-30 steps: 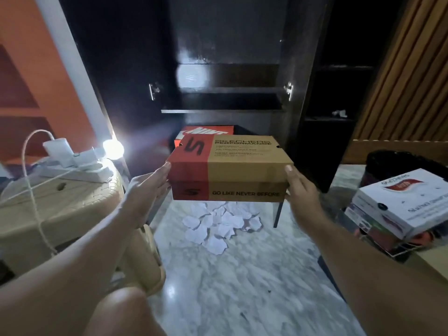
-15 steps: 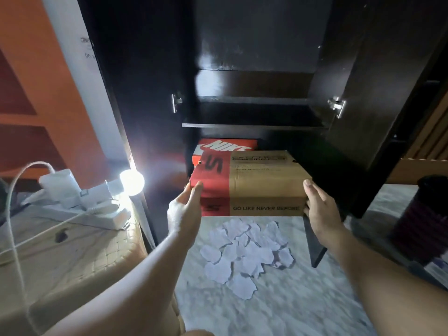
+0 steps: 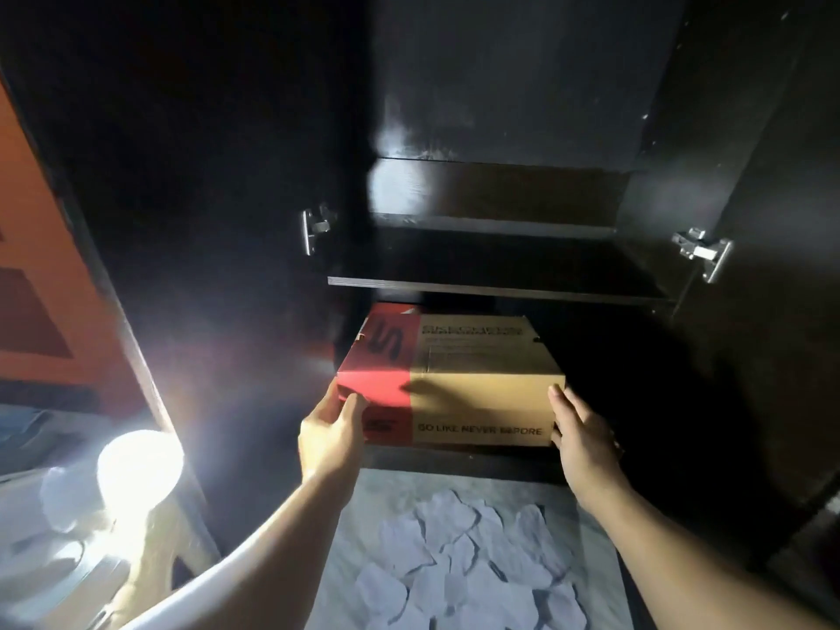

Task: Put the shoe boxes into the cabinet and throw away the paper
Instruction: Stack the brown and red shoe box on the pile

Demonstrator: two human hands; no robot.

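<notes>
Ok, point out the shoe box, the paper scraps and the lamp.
shoe box (image 3: 482,356): head view, brown lid top.
paper scraps (image 3: 454,552): head view, middle of the pile.
lamp (image 3: 138,470): head view, glowing bulb.

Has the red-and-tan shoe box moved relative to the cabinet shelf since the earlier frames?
Yes. The shoe box has gone forward into the cabinet, now sitting under the shelf, held between the left hand and right hand.
</notes>
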